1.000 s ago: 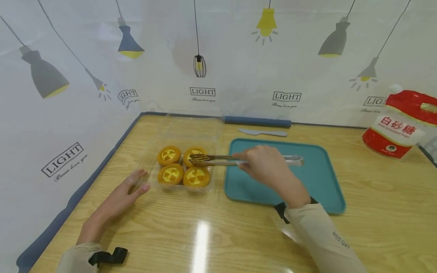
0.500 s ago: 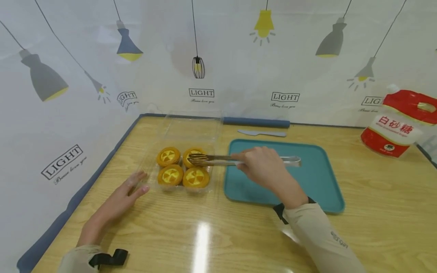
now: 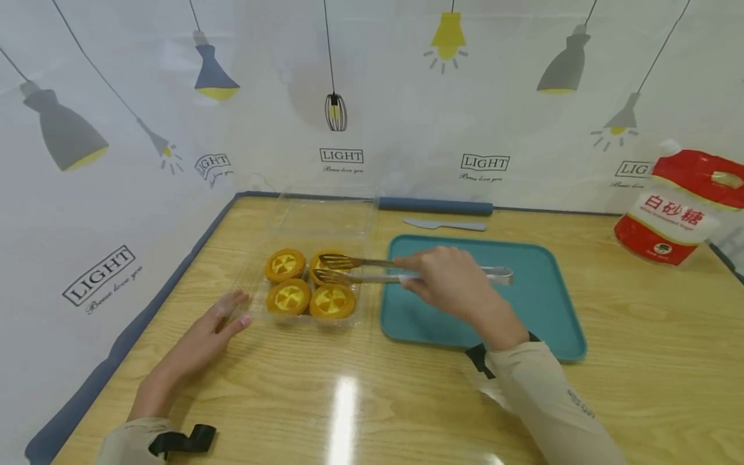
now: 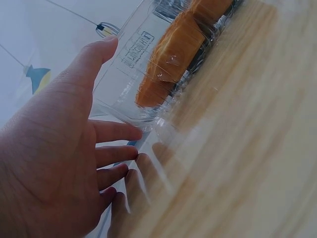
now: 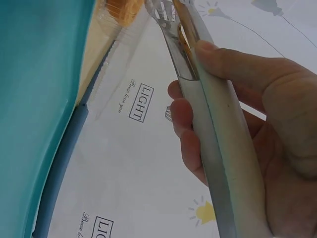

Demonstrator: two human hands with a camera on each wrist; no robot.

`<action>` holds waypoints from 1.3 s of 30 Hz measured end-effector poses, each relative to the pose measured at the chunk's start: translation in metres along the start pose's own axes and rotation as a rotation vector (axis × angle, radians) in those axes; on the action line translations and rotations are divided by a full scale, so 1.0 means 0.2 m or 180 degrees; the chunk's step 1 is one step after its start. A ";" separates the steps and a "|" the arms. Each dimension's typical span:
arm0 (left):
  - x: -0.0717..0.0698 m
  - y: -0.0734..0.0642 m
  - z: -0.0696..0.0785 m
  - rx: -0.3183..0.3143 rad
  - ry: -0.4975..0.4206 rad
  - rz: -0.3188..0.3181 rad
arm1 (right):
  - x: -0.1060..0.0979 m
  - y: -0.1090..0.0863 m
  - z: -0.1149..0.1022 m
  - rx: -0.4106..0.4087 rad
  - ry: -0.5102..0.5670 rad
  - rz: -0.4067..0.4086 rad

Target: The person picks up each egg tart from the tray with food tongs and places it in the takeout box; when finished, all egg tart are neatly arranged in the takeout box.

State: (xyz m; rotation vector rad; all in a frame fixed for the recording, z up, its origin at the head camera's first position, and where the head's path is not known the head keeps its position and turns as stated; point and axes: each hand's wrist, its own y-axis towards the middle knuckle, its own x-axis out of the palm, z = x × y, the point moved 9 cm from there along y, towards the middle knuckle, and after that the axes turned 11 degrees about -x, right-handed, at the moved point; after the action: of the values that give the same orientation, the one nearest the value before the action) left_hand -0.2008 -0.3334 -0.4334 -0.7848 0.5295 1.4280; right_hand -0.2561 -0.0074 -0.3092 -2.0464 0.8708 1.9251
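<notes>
In the head view my right hand (image 3: 450,281) grips metal tongs (image 3: 378,270) above the teal tray (image 3: 506,323). The tongs' slotted tips stand a little apart over the back right egg tart (image 3: 322,257) and partly hide it. Several egg tarts (image 3: 290,297) sit in a clear plastic box (image 3: 365,313) whose lid (image 3: 328,216) is folded back. At the box's left side is my left hand (image 3: 206,336), holding nothing. The left wrist view shows its fingers (image 4: 116,131) extended, with the fingertips close to the box's corner; contact is hard to tell.
Behind the tray lies a table knife (image 3: 444,225), in front of a blue roll (image 3: 436,206) along the wall's foot. A red and white sugar bag (image 3: 668,213) stands at the back right. The printed wall sheet (image 3: 401,129) bounds the table (image 3: 279,400) at back and left.
The tongs' tips have spread apart from nearly touching, still over the back right tart. My left hand, the tarts and the tray have stayed in place. The head view shifts slightly.
</notes>
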 end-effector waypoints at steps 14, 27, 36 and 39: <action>0.00 -0.02 0.00 0.0042 0.0009 0.0013 | -0.27 -0.18 0.09 -0.0109 0.0525 0.0593; 0.00 -0.01 0.02 0.0022 0.0040 -0.0006 | -0.33 -0.45 0.28 0.0342 0.0393 0.0477; -0.01 -0.03 0.04 0.0037 0.0028 -0.0025 | -0.38 -0.69 0.48 0.0631 0.0218 0.0471; -0.01 -0.03 0.04 0.0010 0.0031 -0.0037 | -0.37 -0.77 0.53 0.0758 0.0132 0.0430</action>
State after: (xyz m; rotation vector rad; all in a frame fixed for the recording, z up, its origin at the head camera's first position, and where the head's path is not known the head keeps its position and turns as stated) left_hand -0.1967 -0.3287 -0.4268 -0.7913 0.5338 1.4129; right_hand -0.2604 0.1935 -0.2895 -1.9376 1.2127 1.7492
